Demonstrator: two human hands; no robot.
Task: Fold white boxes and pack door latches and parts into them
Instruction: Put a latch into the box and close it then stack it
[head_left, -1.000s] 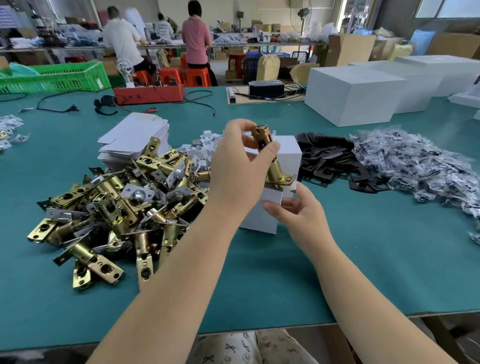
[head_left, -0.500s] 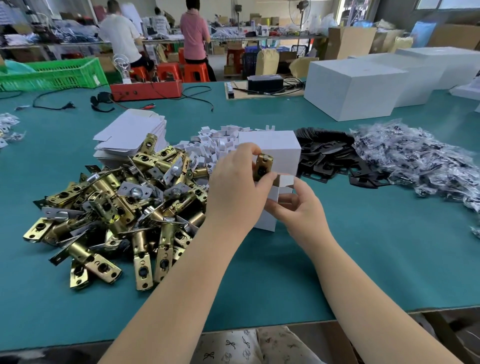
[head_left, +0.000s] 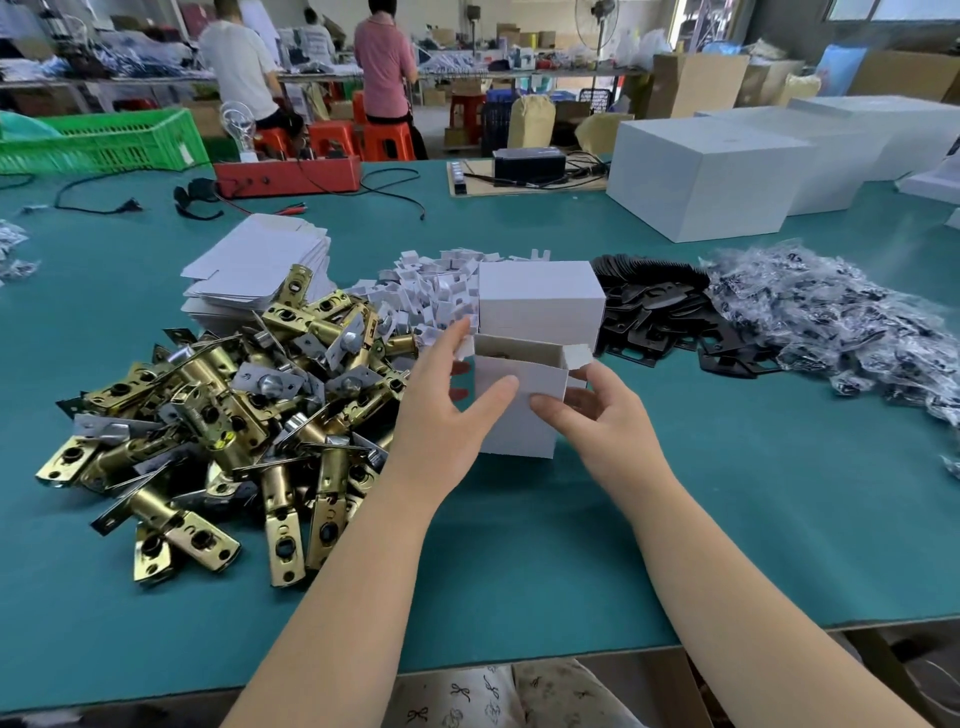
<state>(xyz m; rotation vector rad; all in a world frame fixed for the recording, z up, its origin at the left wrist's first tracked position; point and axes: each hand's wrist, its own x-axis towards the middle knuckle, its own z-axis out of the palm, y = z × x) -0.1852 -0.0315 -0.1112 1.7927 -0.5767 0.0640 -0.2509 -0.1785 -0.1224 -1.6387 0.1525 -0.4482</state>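
Bright, even light across the whole hall, and it pours in strongest from the windows (head_left: 883, 8) at top right, washed nearly white. The green table (head_left: 519, 561) shows only soft, faint shadows under the forearms. Glints flash off the brass latches (head_left: 218, 415), and the clear bags (head_left: 831, 322) sparkle. Wide-angle bending curves the table's near edge and stretches the corners. The far benches look soft, and the frame edges smear slightly.
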